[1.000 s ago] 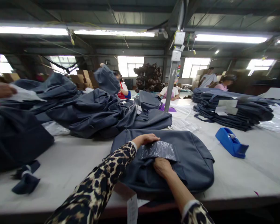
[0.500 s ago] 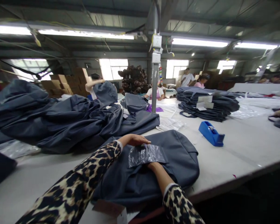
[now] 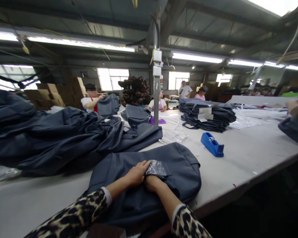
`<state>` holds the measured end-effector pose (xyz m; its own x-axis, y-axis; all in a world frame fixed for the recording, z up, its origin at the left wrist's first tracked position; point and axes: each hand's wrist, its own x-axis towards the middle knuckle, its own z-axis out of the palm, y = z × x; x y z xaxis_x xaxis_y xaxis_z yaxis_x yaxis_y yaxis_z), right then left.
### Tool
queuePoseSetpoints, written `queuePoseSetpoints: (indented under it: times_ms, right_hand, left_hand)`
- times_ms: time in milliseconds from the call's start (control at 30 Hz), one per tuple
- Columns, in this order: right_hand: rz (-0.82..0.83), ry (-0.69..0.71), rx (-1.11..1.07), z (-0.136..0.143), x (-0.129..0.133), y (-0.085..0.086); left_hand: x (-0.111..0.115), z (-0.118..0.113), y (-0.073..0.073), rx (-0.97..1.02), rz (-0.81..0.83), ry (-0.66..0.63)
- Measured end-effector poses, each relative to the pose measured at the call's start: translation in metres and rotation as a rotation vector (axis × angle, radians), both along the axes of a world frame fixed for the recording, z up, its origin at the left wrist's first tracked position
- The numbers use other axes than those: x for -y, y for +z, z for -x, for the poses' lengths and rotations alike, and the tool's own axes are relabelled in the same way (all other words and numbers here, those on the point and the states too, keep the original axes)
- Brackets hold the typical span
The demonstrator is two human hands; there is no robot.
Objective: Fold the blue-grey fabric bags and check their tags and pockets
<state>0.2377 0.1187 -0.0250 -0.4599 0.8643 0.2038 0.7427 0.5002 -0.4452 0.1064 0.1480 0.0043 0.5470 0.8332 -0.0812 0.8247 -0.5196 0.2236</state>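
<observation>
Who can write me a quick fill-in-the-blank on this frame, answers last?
1. The left hand and right hand come out of sleeves in ____ print.
2. Both hands are at the packet on the bag, whose colour is dark ____.
3. The tape dispenser stands to that bag's ____.
4. The brightly coloured material by the post is ____.

Missing words: leopard; blue; right; purple.
</observation>
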Motion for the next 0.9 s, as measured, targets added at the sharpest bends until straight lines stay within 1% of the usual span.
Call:
queuePoseSetpoints:
  times_ms: [133,200,233,300,367,433,500,600,733,800,900]
  right_hand:
    - [-0.029,-0.005,0.017,-0.008,0.043,0.003]
    - [-0.117,-0.038,-0.015,-0.009,0.054,-0.002]
    - [-0.168,-0.077,-0.026,-0.008,0.056,-0.007]
    - [-0.242,-0.181,-0.026,-0.007,0.053,-0.020]
    - [-0.253,-0.258,0.004,-0.005,0.046,-0.035]
    - [-0.251,-0.290,0.015,-0.005,0.039,-0.048]
    - [-0.266,-0.298,0.016,-0.005,0.035,-0.055]
    - [-0.307,-0.275,-0.006,-0.007,0.033,-0.056]
    - [-0.402,-0.230,-0.091,-0.007,0.034,-0.048]
    - [-0.474,-0.218,-0.111,-0.007,0.034,-0.046]
    - [-0.570,-0.209,-0.060,-0.008,0.035,-0.048]
  left_hand:
    - [-0.005,0.002,-0.010,0.015,-0.048,-0.041]
    - [-0.009,0.002,-0.012,0.010,-0.052,-0.042]
    - [-0.010,0.002,-0.012,0.004,-0.041,-0.042]
    - [-0.012,0.002,-0.009,-0.010,-0.001,-0.055]
    - [-0.013,0.003,-0.004,-0.016,0.043,-0.060]
    - [-0.012,0.005,0.000,-0.019,0.086,-0.049]
    - [-0.011,0.007,0.002,-0.014,0.117,-0.041]
    - [-0.009,0.008,0.002,-0.002,0.123,-0.039]
    - [-0.009,0.009,0.003,0.030,0.134,-0.054]
    - [-0.009,0.010,0.004,0.063,0.135,-0.090]
    - [-0.012,0.013,0.006,0.087,0.150,-0.147]
